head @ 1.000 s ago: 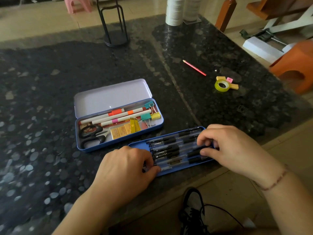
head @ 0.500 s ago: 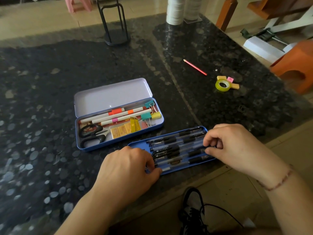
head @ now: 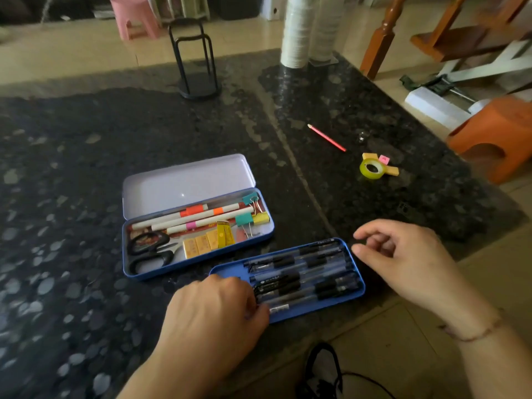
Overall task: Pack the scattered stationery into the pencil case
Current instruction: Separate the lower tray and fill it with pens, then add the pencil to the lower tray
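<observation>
1. Blue tray [head: 227, 274] w/ black pens [head: 302, 276] sat lower center, near table edge [head: 374, 312].
2. Left hand [head: 213, 309] fingers curled onto tray's left end, touching pens.
3. Right hand [head: 403, 260] loosely open, empty, just off tray's right edge.
4. Open pencil case [head: 190, 185] above-left; red pencil [head: 326, 137], tape roll [head: 372, 169] upper right, bare table between.

You are sitting in a home, in a living or dining area.
You are facing a dark granite table [head: 86, 168] on a tiled floor [head: 388, 355], and around it a pink plastic stool [head: 135, 15], an orange stool [head: 495, 131] and wooden furniture legs [head: 383, 36] are standing.
</observation>
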Motion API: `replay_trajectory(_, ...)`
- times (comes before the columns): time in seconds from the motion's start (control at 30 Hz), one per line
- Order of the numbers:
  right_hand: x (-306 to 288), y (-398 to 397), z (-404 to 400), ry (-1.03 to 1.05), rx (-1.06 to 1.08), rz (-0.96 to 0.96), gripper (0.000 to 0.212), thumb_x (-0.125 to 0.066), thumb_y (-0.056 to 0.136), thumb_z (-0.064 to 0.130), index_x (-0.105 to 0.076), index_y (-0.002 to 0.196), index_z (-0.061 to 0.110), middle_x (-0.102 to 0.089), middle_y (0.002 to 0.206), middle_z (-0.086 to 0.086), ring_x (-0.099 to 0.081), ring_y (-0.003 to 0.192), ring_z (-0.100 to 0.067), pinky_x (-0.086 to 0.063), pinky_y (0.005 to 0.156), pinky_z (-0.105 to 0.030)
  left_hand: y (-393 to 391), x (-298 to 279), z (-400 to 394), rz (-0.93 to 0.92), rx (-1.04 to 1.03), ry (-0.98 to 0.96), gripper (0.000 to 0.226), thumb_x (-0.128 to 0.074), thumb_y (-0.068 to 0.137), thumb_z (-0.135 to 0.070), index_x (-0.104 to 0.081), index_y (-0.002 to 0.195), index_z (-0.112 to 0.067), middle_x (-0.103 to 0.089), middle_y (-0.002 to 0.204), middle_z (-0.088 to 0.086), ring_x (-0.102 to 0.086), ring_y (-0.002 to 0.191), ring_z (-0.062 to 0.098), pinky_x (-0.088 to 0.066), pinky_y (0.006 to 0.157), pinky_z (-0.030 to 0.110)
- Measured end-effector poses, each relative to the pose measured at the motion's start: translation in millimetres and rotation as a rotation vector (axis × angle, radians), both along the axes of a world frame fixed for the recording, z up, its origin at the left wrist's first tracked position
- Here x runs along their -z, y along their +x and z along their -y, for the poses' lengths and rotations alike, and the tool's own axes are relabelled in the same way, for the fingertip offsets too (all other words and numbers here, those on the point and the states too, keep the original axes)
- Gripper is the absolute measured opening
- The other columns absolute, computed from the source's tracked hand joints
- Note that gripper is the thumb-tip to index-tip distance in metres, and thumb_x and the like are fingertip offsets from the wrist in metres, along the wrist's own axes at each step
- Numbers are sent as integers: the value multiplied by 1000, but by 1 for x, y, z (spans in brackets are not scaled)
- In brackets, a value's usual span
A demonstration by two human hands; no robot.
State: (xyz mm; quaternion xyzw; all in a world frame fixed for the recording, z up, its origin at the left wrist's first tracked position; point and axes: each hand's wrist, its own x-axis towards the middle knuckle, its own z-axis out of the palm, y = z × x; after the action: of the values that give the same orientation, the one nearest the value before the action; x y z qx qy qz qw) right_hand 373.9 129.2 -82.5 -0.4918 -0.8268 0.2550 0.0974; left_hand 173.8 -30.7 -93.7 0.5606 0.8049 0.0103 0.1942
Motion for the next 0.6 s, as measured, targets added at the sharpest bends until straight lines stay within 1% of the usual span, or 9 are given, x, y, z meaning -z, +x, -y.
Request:
replay_trajectory(0.1,-5,-10,-15,77,148,-122,5,-73,80,24,-71,83,27,-64,69,11,-59,66,-3,-40,57,-16,1,-5,-1,-25,20,-1,43,-43,82,-69,-65,88,-33,-55,69,-12,-53,65,3,-42,57,18)
replay_trajectory(0.17,-4,-30,-41,139,171,-121,6,-73,81,23,-72,87,24,-65,73,11,-61,70,-6,-43,62,-16,2,-6,-2,-10,17,-7,45,-45,80,-72,-66,90,-33,-55,72,-13,-53,67,4,-45,60,19)
replay_trajectory(0.2,0,-43,-58,190,160,-86,11,-71,82,25,-72,93,22,-66,77,8,-63,77,-12,-48,69,-20,1,-6,-3,0,18,-8,46,-46,78,-73,-66,89,-33,-58,74,-13,-56,69,4,-49,62,21)
replay_trajectory(0.27,11,-69,-97,321,120,81,28,-66,85,33,-69,110,21,-67,100,-2,-60,101,-24,-50,85,-33,0,-5,-2,14,11,-11,46,-47,77,-74,-67,86,-33,-62,77,-13,-59,71,4,-54,66,24)
replay_trajectory(0.33,20,-91,-130,403,102,324,41,-59,88,42,-62,122,20,-60,120,-7,-49,116,-31,-47,89,-42,0,-2,-1,25,13,-16,45,-49,77,-73,-67,86,-32,-64,78,-13,-60,71,4,-55,67,26)
replay_trajectory(0.37,25,-98,-143,422,92,419,43,-56,90,45,-61,124,20,-59,123,-9,-47,118,-32,-45,88,-44,0,-3,-1,22,19,-12,45,-49,78,-72,-66,87,-32,-64,78,-12,-60,71,4,-55,67,26)
replay_trajectory(0.43,31,-107,-160,462,92,511,40,-52,92,46,-64,120,21,-60,119,-10,-47,115,-33,-44,87,-43,0,-2,0,-2,27,7,45,-48,79,-71,-66,86,-31,-63,77,-12,-59,70,5,-55,66,25)
replay_trajectory(0.53,30,-113,-166,491,130,549,25,-54,93,38,-67,109,24,-65,109,-8,-49,111,-31,-44,87,-42,2,0,0,-31,36,14,44,-44,83,-68,-65,86,-29,-61,74,-9,-59,67,6,-55,66,27)
replay_trajectory(0.6,19,-107,-155,509,147,467,20,-56,93,33,-68,106,23,-66,106,-8,-50,110,-31,-43,85,-42,3,0,0,-35,46,8,44,-42,85,-67,-63,87,-28,-59,72,-9,-58,65,6,-55,64,27)
